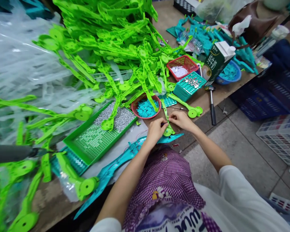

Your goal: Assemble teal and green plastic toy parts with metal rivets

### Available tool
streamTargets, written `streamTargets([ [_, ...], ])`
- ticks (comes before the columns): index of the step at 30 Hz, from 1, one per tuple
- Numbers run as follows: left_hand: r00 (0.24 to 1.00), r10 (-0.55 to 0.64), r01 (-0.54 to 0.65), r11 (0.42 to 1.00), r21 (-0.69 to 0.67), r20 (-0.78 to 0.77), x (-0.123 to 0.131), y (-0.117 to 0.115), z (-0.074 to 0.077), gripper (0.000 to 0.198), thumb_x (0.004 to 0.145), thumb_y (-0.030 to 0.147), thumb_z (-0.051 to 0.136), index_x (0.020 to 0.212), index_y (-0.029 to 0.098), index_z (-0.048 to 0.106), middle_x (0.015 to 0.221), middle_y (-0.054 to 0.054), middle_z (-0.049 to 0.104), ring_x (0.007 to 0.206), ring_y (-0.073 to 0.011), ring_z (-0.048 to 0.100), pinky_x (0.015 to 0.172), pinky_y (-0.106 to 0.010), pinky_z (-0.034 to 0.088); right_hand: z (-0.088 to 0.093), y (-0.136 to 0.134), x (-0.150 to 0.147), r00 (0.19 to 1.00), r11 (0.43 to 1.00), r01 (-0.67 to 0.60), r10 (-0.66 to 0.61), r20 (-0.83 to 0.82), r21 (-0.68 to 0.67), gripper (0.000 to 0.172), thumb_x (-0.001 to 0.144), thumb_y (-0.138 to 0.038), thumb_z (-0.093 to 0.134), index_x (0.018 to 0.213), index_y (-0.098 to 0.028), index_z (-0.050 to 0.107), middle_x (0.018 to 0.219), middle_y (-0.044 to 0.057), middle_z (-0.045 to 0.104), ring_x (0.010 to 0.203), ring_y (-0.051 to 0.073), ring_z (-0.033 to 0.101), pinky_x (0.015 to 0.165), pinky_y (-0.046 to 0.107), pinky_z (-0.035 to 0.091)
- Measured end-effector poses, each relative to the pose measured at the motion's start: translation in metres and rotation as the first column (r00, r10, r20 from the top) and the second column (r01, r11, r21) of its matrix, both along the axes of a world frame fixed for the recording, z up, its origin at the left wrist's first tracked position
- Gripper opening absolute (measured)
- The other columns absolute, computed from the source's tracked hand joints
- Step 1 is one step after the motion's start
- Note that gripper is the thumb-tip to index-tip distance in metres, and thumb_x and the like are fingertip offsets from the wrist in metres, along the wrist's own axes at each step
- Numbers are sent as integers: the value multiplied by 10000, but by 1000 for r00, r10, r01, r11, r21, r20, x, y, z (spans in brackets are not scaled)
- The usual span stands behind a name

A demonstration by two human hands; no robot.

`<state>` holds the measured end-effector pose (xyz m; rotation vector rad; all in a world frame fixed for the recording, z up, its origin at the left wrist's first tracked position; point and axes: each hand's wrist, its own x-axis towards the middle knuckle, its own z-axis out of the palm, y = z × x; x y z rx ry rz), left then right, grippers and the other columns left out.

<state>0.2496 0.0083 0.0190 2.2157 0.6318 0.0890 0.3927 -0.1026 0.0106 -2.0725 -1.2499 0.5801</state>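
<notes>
My left hand (156, 129) and my right hand (180, 120) meet over a green plastic part (169, 130) near the table's front edge. The fingers of both hands are pinched together close to its narrow section. Anything small between the fingertips is too tiny to make out. Beneath the green part lies a long blue plastic piece (113, 166), stretching to the lower left. Just behind my hands is a round red basket (136, 111) with small blue pieces. A green tray (87, 153) holding many small metal parts sits left of my left hand.
Green parts (106, 32) are heaped at the back. A teal box (183, 93) topped with metal discs, a red basket (186, 59), a carton (215, 62), a blue bowl (238, 75) and a hammer (212, 106) stand or lie right. A grey tool (12, 153) extends in from the left.
</notes>
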Motion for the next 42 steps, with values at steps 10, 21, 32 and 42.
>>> streamTargets([
  [10, 999, 15, -16, 1000, -15, -46, 2, 3, 2, 58, 839, 199, 664, 821, 204, 719, 895, -22, 774, 814, -191, 692, 782, -281, 469, -4, 11, 14, 914, 997, -4, -25, -404, -71, 111, 788, -234, 717, 761, -148, 652, 647, -21, 674, 549, 95, 621, 545, 191, 487],
  [21, 999, 0, -1, 999, -34, -42, 3, 4, 2, 85, 835, 191, 664, 831, 199, 748, 865, -20, 777, 778, -186, 695, 768, -276, 475, 0, 28, 37, 713, 961, -150, -57, -699, -232, 293, 639, -267, 885, 681, -146, 622, 532, -46, 650, 505, 82, 662, 485, 143, 548],
  [32, 1000, 5, -6, 999, -39, -31, 2, 4, 1, 82, 834, 198, 667, 813, 200, 746, 813, -14, 766, 750, -181, 688, 741, -271, 468, 4, 24, 35, 719, 954, -125, -103, -687, -274, 237, 670, -229, 860, 691, -151, 638, 560, -30, 671, 551, 99, 675, 539, 170, 563],
  [42, 998, 7, -10, 999, -51, -56, 3, 5, 2, 91, 838, 214, 661, 822, 201, 750, 807, -22, 761, 759, -192, 689, 737, -281, 466, 1, 21, 30, 735, 975, -73, -90, -672, -211, 239, 700, -175, 822, 735, -158, 587, 559, -46, 656, 509, 84, 660, 507, 154, 555],
])
